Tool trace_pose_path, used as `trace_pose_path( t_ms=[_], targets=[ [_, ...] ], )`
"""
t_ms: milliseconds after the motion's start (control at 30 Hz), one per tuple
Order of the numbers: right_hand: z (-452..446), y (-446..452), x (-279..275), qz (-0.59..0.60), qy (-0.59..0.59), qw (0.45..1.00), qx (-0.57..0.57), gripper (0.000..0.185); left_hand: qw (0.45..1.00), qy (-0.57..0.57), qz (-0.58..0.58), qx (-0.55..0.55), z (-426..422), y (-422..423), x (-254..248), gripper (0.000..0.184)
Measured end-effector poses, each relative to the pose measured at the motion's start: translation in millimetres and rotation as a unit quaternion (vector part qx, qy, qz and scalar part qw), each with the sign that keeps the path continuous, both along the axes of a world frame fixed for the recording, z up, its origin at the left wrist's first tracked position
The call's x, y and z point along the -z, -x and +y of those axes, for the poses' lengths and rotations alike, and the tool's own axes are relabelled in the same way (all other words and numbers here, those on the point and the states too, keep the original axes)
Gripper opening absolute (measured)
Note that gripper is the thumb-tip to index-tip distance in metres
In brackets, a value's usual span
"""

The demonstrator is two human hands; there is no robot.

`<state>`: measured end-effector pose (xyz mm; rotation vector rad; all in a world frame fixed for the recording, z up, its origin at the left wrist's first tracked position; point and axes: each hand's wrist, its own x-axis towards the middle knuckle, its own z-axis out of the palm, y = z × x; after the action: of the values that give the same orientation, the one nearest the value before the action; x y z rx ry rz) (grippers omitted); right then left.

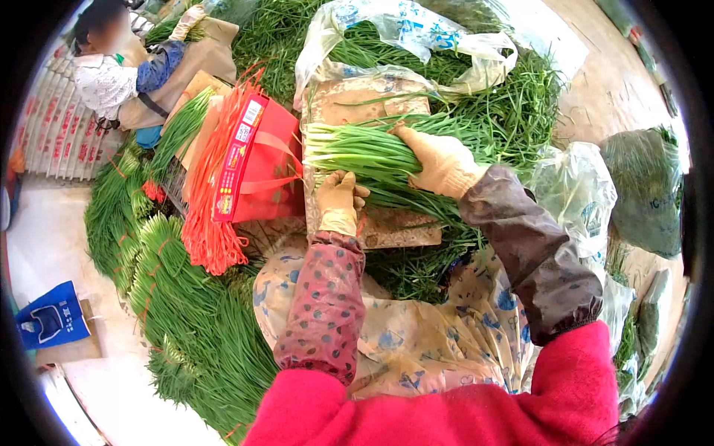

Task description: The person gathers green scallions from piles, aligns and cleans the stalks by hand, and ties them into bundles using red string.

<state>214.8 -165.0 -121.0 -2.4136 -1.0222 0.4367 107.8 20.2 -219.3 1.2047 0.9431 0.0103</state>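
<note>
A loose bunch of green stalks (349, 152) with pale ends at the left lies across a muddy wooden board (368, 100). My gloved right hand (439, 160) rests over the bunch, thumb and fingers pressed around its middle. At the lower edge of the pale ends is my gloved left hand (341, 195), its fingers curled together; what they hold, if anything, is too small to make out. A thin red strip hangs just beside the left wrist. Just left of the board stands a red bag (268, 167) with orange-red ties (212, 178) draped over its side.
Tied green bundles (197, 305) are heaped at the left. Another person (111, 74) sits at the upper left with gloved hands on greens. Loose greens (520, 111) and plastic bags (576, 189) lie beyond and right of the board. A blue bag (53, 318) is at the far left.
</note>
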Motion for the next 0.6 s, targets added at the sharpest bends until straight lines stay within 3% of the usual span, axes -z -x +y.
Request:
trace_pose_path(
  t_ms=[133, 200, 333, 400, 467, 500, 600],
  targets=[
    [11.8, -14.2, 36.5, 0.024, 0.000, 1.000, -0.014, 0.069, 0.996, -0.015, 0.086, 0.014, 2.0, -18.1, -4.2, 0.010],
    [14.9, -17.0, 54.8, 0.032, -0.019, 0.999, -0.029, 0.069, 0.994, -0.034, 0.099, 0.026, 5.2, -20.3, -1.5, 0.015],
    [18.0, -13.9, 81.6, 0.026, -0.019, 0.999, -0.016, 0.070, 0.993, 0.035, 0.114, 0.012, 16.4, -20.9, 15.1, 0.011],
    [15.3, -13.7, 91.4, 0.022, -0.033, 0.999, -0.024, 0.071, 0.994, 0.056, 0.087, 0.033, 21.6, -14.1, 11.0, 0.012],
    [11.9, -14.7, 95.3, 0.010, -0.049, 0.998, -0.033, 0.073, 0.985, -0.008, 0.061, 0.164, 34.5, -1.5, -14.4, 0.022],
    [12.0, -13.2, 92.9, 0.010, -0.034, 0.999, -0.035, 0.074, 0.980, 0.037, 0.035, 0.192, 44.9, 9.8, -31.6, 0.025],
    [16.8, -10.0, 87.3, 0.016, 0.022, 0.999, -0.036, 0.075, 0.989, 0.055, -0.096, 0.102, 68.4, 66.4, -67.5, 0.025]
  ],
)
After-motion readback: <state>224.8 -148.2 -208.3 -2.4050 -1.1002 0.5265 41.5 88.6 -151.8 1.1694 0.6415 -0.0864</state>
